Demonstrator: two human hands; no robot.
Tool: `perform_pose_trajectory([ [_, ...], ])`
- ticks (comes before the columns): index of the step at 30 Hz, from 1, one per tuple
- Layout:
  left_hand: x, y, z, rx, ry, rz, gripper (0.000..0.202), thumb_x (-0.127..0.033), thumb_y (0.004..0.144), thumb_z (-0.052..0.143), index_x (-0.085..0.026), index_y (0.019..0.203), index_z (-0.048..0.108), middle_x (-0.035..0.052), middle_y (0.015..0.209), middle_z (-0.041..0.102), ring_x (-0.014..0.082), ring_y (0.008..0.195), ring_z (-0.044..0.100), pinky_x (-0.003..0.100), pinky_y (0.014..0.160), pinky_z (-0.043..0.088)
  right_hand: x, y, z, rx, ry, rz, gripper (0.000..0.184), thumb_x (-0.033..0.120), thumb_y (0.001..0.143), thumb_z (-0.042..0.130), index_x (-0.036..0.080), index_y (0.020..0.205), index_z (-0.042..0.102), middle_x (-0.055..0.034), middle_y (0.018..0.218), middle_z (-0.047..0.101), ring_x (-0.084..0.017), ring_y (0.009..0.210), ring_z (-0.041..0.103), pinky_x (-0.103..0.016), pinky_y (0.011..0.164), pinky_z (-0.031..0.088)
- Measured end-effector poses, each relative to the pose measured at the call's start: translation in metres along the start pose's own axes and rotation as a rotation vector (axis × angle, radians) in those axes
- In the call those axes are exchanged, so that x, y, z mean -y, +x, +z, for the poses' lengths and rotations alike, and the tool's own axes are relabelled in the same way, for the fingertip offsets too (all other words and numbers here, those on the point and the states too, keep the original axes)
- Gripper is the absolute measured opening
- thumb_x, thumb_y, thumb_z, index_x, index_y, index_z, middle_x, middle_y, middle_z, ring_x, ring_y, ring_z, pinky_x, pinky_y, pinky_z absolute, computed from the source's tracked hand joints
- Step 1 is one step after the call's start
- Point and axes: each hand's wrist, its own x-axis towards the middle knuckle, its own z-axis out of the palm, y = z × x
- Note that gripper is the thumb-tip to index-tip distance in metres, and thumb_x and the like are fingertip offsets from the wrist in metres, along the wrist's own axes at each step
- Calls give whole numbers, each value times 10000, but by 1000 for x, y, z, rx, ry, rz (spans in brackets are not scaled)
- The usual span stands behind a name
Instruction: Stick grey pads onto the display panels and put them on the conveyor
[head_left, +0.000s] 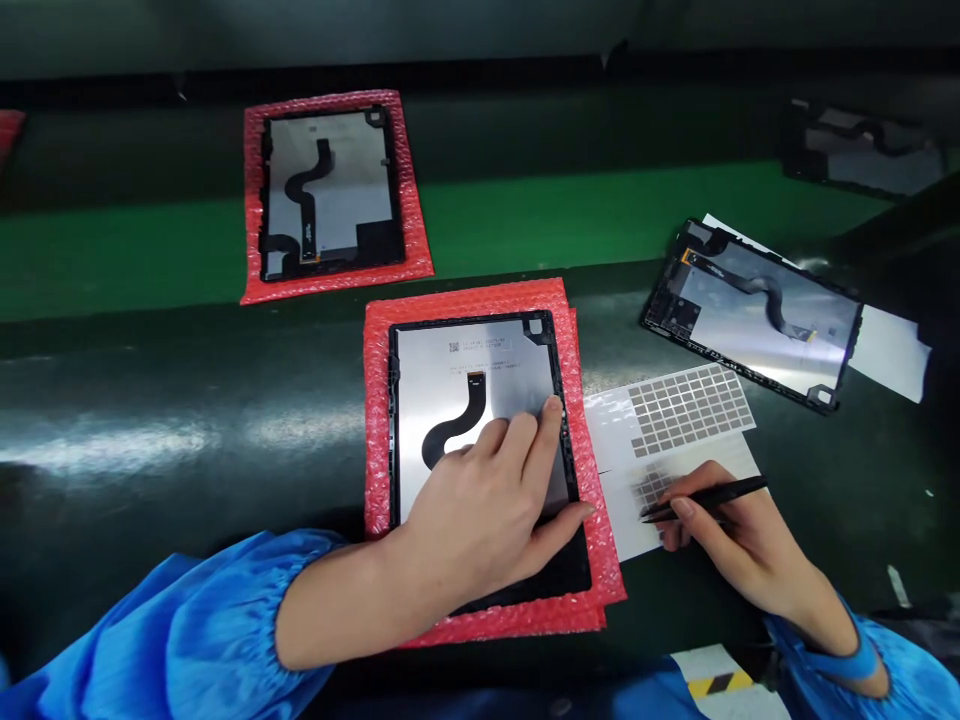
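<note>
My left hand (487, 500) lies across the back of a tablet screen panel (517, 370), fingers stretched out. Its index fingertip touches the panel's right edge, and the thumb reaches over the lower right edge. A black ribbon cable (456, 430) curves over the silver back, partly hidden under the hand. Beneath the panel is red bubble wrap (600, 550). In my right hand (739, 545) are slim black tweezers (724, 494), their tips low over a white sheet of small grey square stickers (626, 530). A second sticker sheet (686, 410) lies just above it.
Another panel (352, 180) on red bubble wrap lies at the upper left. To the right, a tilted panel (787, 310) rests partly on white paper (892, 350). A further dark panel (862, 150) is at the far right. A green strip (510, 220) crosses the dark work surface.
</note>
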Motion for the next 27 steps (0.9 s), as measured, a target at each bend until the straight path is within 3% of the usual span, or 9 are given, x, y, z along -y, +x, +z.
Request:
perform_pose_trajectory([
  [5, 1, 1, 1, -18, 17, -1, 748, -566, 1048, 497, 43, 1481, 493, 155, 1044, 676, 260, 854, 693, 318, 532, 551, 5, 5, 0, 32, -145, -78, 259, 348, 1075, 591, 237, 864, 692, -22, 700, 711, -165, 584, 710, -270, 564, 559],
  [12, 1, -2, 3, -4, -4, -3, 825, -640, 1033, 488, 20, 1526, 445, 159, 1082, 674, 276, 898, 679, 328, 555, 547, 5, 5, -2, 52, -135, -8, 299, 402, 1084, 579, 229, 870, 698, -37, 718, 724, -180, 611, 714, -288, 587, 567],
  [15, 1, -3, 1, 7, -28, -3, 835, -629, 1010, 553, 3, 1544, 436, 139, 1066, 668, 278, 895, 675, 326, 541, 542, 5, 6, 0, 49, -36, 61, 327, 450, 1083, 580, 217, 879, 683, -32, 684, 724, -175, 576, 716, -271, 553, 573],
  [20, 0, -7, -12, 67, -39, 39, 745, -557, 1006, 594, -23, 1515, 494, 137, 1053, 682, 288, 888, 678, 371, 614, 585, 8, 6, 2, -10, 312, 170, 303, 467, 1052, 647, 207, 895, 649, -35, 652, 755, -192, 517, 734, -292, 528, 624],
  [24, -2, -19, -23, 109, -54, 95, 638, -540, 1023, 563, -69, 1454, 580, 158, 1047, 713, 303, 922, 698, 384, 686, 597, 21, 14, 3, -122, 441, 132, 276, 432, 1046, 662, 221, 869, 650, -34, 666, 766, -203, 479, 724, -311, 471, 619],
  [27, -2, -30, -27, 65, -5, 99, 618, -565, 1013, 575, -99, 1415, 630, 162, 1021, 738, 304, 921, 705, 394, 749, 580, 40, 33, 12, -192, 417, 56, 235, 414, 1035, 686, 226, 894, 681, -33, 703, 777, -202, 500, 737, -311, 474, 626],
])
